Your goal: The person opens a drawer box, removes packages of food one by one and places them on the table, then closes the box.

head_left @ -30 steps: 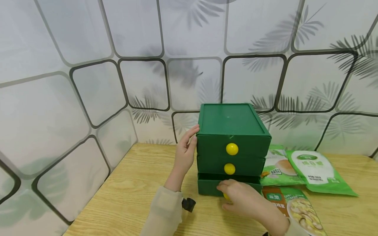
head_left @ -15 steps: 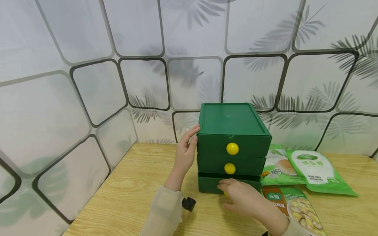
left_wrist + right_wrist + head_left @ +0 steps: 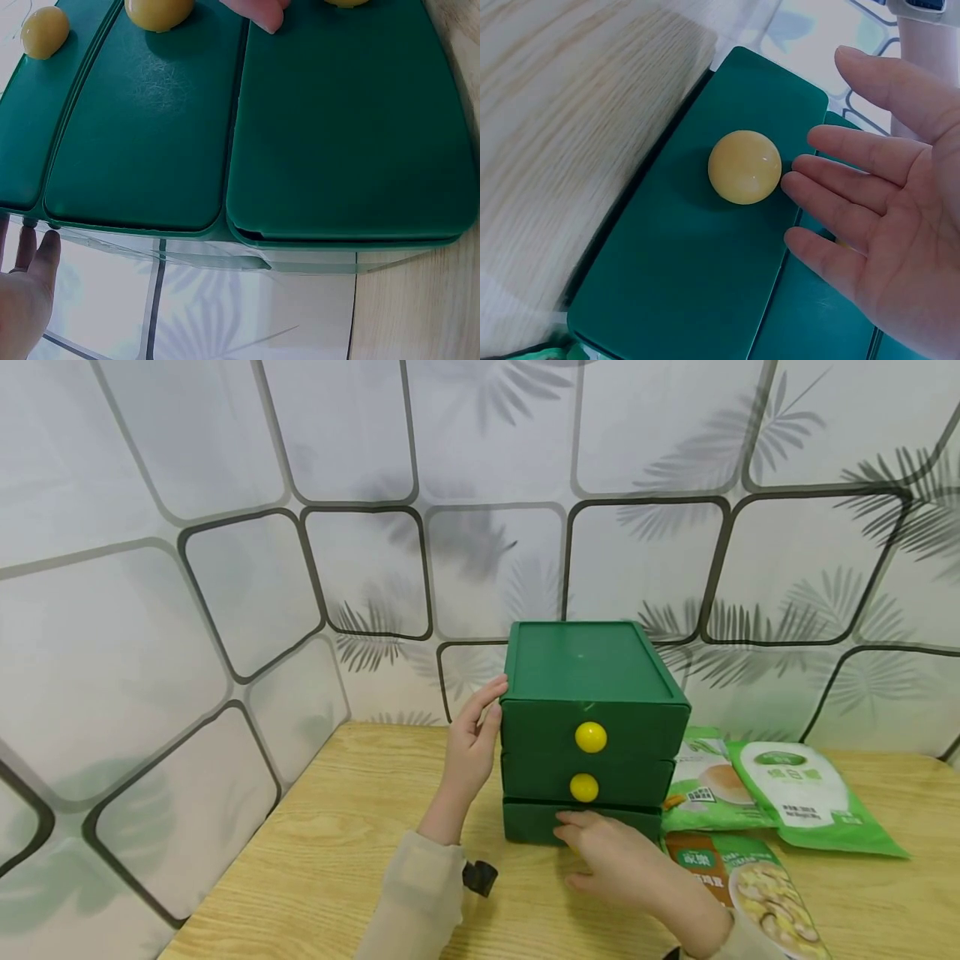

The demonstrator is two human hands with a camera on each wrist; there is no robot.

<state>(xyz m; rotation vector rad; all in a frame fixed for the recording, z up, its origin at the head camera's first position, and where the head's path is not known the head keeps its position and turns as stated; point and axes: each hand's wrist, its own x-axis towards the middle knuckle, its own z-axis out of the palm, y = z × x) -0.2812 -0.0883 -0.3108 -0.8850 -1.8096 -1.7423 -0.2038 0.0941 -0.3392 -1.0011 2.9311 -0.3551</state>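
Observation:
A green cabinet [image 3: 581, 660] with three stacked drawers and round yellow knobs stands on the wooden table. Its bottom drawer [image 3: 528, 823] sits almost flush, its front slightly proud of the drawers above. My right hand [image 3: 618, 864] is at that drawer's front, fingertips touching near its upper edge. In the right wrist view the fingers of this hand are extended beside the bottom knob [image 3: 745, 167], not wrapped round it. My left hand [image 3: 470, 747] rests along the cabinet's left side with straight fingers near the top front corner.
Right of the cabinet lie two green-and-white packets, a nearer-to-cabinet one [image 3: 720, 789] and a farther one [image 3: 806, 789]. A brown-and-green food packet [image 3: 750, 893] lies in front of them. A patterned wall covering [image 3: 495, 568] rises behind the table.
The bottom drawer has slid inward and its open gap has narrowed to almost nothing. My right hand has moved slightly forward with it; the left hand stays at the cabinet's side.

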